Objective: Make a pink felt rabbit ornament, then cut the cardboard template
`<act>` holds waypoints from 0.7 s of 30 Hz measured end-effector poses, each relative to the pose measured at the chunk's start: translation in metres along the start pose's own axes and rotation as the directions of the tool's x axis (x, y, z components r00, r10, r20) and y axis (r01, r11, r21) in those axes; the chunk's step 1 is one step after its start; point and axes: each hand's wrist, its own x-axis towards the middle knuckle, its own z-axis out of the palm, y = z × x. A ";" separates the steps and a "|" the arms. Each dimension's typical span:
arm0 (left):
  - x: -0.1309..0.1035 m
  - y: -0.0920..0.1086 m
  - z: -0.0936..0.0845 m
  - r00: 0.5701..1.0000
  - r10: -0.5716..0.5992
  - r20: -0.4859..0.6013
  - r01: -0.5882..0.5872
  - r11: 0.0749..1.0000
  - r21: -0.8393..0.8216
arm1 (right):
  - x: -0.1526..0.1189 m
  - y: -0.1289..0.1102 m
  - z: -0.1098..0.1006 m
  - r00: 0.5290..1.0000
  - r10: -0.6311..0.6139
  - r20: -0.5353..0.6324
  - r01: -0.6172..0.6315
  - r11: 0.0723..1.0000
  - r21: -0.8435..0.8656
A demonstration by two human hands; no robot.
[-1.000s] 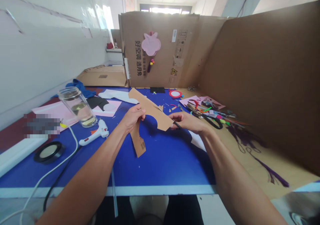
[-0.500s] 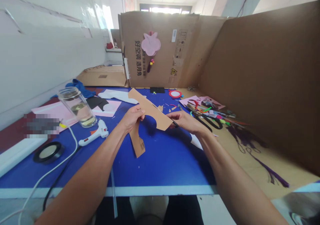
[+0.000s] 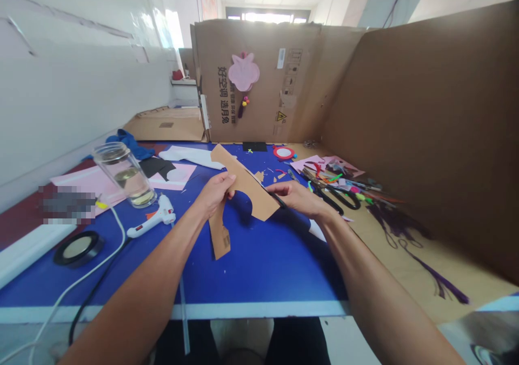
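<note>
Above the blue tabletop, my left hand [image 3: 217, 192] pinches a curved brown cardboard piece [image 3: 247, 184] between thumb and fingers. One arm of the cardboard hangs down toward me; the other reaches right. My right hand [image 3: 295, 196] is closed round the black handle of a pair of scissors [image 3: 278, 199], largely hidden by the fingers and the cardboard. A thin stretch of blade shows along the cardboard's upper edge. Small cardboard scraps [image 3: 259, 176] lie on the table just beyond.
To the left are a glass jar [image 3: 135, 184] of liquid, a white glue gun [image 3: 156, 219] with its cord, and black tape [image 3: 78, 247]. Larger black-handled scissors [image 3: 344, 194] lie among craft bits at right. Cardboard walls [image 3: 259, 105] stand behind and right [image 3: 430, 127].
My right hand and the scissors have shifted slightly left along the cardboard, with more of the black handle showing. The cardboard has tilted a little, its right end lower.
</note>
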 end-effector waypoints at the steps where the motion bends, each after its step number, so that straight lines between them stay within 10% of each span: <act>1: 0.000 -0.001 0.001 1.000 -0.008 -0.021 0.008 1.000 0.006 | 0.001 0.001 0.001 1.000 0.001 0.004 -0.001 1.000 0.003; 21: -0.009 -0.004 0.011 0.995 -0.100 -0.025 0.096 0.986 -0.138 | 0.006 0.015 0.011 0.997 -0.004 0.078 -0.002 0.997 0.075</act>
